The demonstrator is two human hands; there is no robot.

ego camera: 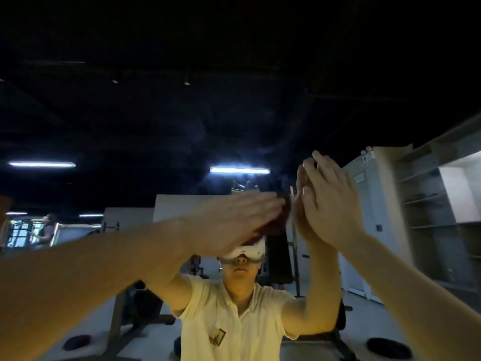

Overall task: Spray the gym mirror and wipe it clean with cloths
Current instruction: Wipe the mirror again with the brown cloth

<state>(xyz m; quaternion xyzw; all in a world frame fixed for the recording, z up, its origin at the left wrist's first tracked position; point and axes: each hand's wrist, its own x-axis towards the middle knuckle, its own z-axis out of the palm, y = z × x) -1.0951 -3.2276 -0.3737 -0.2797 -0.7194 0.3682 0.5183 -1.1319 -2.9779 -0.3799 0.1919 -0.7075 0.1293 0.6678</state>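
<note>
The left hand point(234, 217), flat, presses a dark red cloth point(277, 220) against the large glass mirror point(156, 113). The right hand point(330, 199) rests spread on it.

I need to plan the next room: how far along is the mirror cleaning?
Spraying seems done: faint haze shows on the mirror above the hands. Wiping is in hand: the left hand presses a dark red cloth flat on the glass, and the right hand lies flat beside it. What is left is that haze, seemingly not yet wiped.
</note>
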